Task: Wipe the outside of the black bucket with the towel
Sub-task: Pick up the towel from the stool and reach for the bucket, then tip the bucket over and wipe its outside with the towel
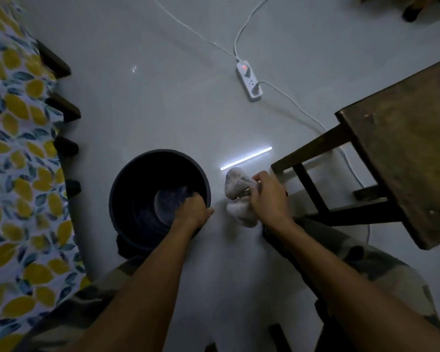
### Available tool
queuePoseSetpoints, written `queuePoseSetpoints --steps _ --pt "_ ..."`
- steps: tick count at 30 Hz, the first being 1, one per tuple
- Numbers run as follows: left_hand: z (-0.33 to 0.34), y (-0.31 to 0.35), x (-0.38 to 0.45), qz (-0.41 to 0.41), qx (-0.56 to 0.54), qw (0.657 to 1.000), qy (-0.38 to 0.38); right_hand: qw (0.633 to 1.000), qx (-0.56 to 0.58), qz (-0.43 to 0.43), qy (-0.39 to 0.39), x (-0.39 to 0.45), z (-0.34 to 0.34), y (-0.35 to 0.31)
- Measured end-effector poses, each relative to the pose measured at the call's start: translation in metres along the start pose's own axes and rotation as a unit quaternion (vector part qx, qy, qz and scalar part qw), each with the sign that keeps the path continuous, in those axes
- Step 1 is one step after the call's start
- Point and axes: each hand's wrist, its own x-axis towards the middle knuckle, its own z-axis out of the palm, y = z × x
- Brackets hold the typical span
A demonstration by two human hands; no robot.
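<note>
Head view: left hand (192, 208) clamps the near-right rim of the black bucket (127, 179), upright on the grey floor (163, 97). Right hand (268, 196) clutches the bunched towel (235, 182) just right of it. Wooden stool (404, 148) right; power strip (249, 81) beyond.

Black bucket (127, 189); towel (239, 196) seemingly pale grey; leaf-print cloth (18, 148).

Black bucket (137, 196) and towel (236, 196), side by side on the floor, not touching.

Round, dark, standing up with the open top showing and a paler round bottom inside; gripped at the near right rim. Just to the right, a pale grey-white towel, soft and bunched into a lump, partly lying on the floor, pinched at its right side.
</note>
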Motion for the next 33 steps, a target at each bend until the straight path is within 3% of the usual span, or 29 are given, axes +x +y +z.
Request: queuePoseSetpoints --steps 5,8,14,18,22,26,30,33 --pt "0.01 0.005 0.002 0.014 0.006 1.0 0.023 1.0 0.013 0.005 -0.001 0.003 -0.001 -0.002" --pt "-0.006 0.004 -0.009 0.008 -0.022 0.995 0.092 0.999 0.041 0.002 0.011 -0.006 -0.011 -0.009" --pt "-0.055 -0.015 -0.032 -0.018 -0.216 0.954 0.208 0.988 0.116 -0.028 0.1 -0.029 -0.047 -0.033" --pt "-0.057 -0.022 -0.033 -0.031 -0.359 0.912 0.195 0.976 0.145 -0.058 0.151 -0.04 -0.069 -0.045" --pt "-0.029 -0.02 -0.02 -0.047 -0.514 0.844 0.146 0.972 0.15 -0.068 0.168 -0.041 -0.077 -0.045" --pt "-0.006 -0.01 -0.022 -0.031 -0.58 0.802 0.137 0.974 0.148 -0.061 0.16 -0.037 -0.073 -0.037" --pt "0.013 -0.027 -0.01 -0.03 -0.587 0.799 0.128 0.979 0.13 -0.057 0.147 -0.034 -0.059 -0.03" --pt "0.019 -0.044 -0.002 -0.019 -0.545 0.828 0.131 0.983 0.119 -0.051 0.132 -0.036 -0.044 -0.028"
